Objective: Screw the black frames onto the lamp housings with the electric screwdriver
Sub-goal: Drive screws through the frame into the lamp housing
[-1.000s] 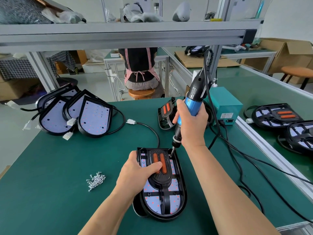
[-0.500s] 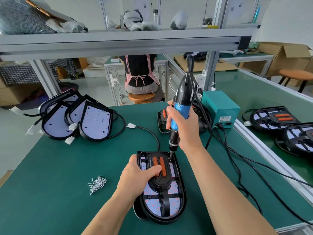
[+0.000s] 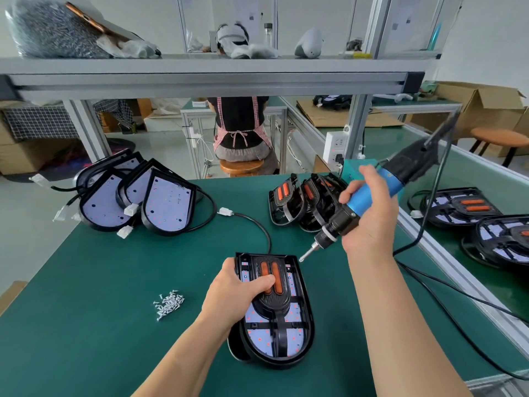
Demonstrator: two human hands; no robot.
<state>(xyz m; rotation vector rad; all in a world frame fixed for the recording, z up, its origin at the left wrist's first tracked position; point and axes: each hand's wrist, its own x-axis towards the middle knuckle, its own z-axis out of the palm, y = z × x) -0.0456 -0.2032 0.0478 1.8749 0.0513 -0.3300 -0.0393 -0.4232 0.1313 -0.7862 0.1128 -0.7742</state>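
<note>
A black lamp housing [image 3: 297, 336] with a white LED board lies on the green table in front of me. A black frame [image 3: 279, 316] with two orange strips sits on top of it. My left hand [image 3: 233, 293] grips the housing's left edge, thumb across the frame. My right hand [image 3: 369, 216] holds the blue and black electric screwdriver [image 3: 372, 196] tilted, its bit [image 3: 306, 253] hanging just off the housing's upper right corner, not touching. A small heap of silver screws [image 3: 169, 303] lies left of the housing.
Bare lamp housings [image 3: 160, 207] with cables lean at the back left. Spare black frames [image 3: 300, 204] stand stacked behind the work piece. Finished lamps [image 3: 463, 207] lie on the belt at the right. The screwdriver's cable [image 3: 429, 285] trails over the table's right side.
The screwdriver has lifted off the frame's top right spot and swung from upright to a slant toward the right. My left hand has stayed on the housing.
</note>
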